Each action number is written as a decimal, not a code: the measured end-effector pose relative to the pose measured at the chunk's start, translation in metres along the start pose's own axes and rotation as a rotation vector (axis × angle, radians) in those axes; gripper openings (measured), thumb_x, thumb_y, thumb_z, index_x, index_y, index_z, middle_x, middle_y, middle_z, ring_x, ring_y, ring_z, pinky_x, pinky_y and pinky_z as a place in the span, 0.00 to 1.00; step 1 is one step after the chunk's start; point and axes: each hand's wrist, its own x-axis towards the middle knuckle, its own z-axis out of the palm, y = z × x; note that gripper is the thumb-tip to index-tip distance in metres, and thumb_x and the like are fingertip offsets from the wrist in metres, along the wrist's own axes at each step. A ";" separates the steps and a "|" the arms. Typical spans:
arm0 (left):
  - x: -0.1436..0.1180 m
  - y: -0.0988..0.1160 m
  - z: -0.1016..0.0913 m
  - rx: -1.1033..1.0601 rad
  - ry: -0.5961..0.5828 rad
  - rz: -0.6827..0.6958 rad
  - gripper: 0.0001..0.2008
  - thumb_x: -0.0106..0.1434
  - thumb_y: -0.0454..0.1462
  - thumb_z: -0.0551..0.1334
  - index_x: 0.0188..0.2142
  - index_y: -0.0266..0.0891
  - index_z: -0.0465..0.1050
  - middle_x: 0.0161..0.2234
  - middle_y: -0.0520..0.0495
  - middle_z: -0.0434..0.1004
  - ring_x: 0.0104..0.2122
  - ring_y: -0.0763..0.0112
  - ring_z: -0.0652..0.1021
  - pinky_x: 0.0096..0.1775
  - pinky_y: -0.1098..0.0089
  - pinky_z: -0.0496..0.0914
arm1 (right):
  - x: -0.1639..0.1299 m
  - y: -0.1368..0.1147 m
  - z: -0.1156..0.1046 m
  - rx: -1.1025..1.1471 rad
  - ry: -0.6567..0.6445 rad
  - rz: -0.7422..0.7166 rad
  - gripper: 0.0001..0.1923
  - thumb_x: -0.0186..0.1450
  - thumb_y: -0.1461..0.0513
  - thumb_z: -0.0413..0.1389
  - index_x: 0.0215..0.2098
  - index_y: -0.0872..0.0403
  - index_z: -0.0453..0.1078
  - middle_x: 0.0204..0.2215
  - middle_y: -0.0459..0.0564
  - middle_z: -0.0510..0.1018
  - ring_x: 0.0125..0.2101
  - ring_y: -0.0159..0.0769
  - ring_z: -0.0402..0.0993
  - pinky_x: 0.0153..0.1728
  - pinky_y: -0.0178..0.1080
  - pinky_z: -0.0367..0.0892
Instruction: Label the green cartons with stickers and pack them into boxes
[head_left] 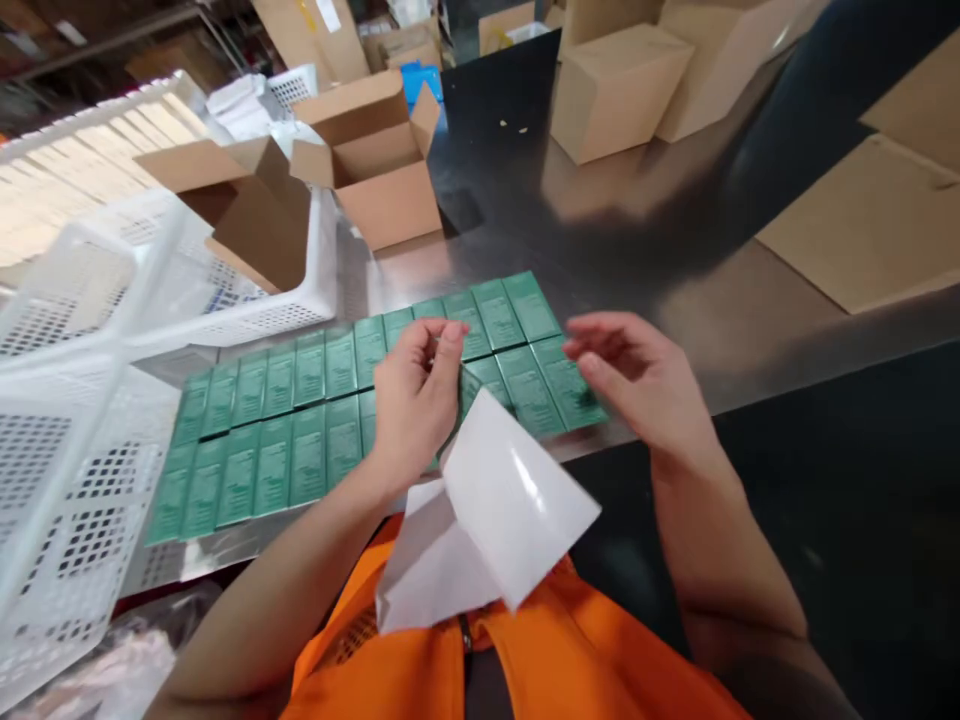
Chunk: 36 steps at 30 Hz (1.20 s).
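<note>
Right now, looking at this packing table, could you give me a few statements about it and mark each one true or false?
1. The flat green cartons lie in two rows on the shiny metal table. True.
2. The left hand holds a glossy white sheet. True.
3. The right hand grips a carton. False: its fingers are open above the cartons.
4. The brown cardboard box behind the cartons is taped shut. False: its flaps stand open.
</note>
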 end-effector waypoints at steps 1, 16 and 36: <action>0.002 -0.002 -0.001 -0.002 0.070 0.062 0.12 0.70 0.44 0.59 0.37 0.40 0.75 0.23 0.54 0.66 0.23 0.74 0.66 0.26 0.73 0.61 | -0.006 -0.016 0.005 -0.026 -0.070 -0.031 0.17 0.61 0.48 0.66 0.44 0.47 0.77 0.36 0.48 0.82 0.39 0.39 0.78 0.41 0.41 0.72; 0.018 -0.001 0.025 -0.336 0.088 0.071 0.12 0.71 0.47 0.60 0.42 0.42 0.74 0.25 0.54 0.68 0.24 0.74 0.70 0.29 0.72 0.64 | 0.020 -0.075 0.023 -0.724 -0.090 -0.512 0.06 0.65 0.55 0.65 0.37 0.48 0.80 0.33 0.45 0.85 0.35 0.40 0.80 0.37 0.42 0.66; 0.061 -0.014 -0.024 -0.718 -0.060 -0.331 0.18 0.53 0.27 0.67 0.45 0.39 0.78 0.21 0.57 0.73 0.18 0.80 0.69 0.23 0.78 0.64 | 0.043 -0.040 0.030 -0.245 -0.258 -1.036 0.10 0.74 0.62 0.54 0.36 0.46 0.75 0.37 0.43 0.85 0.45 0.36 0.78 0.50 0.46 0.67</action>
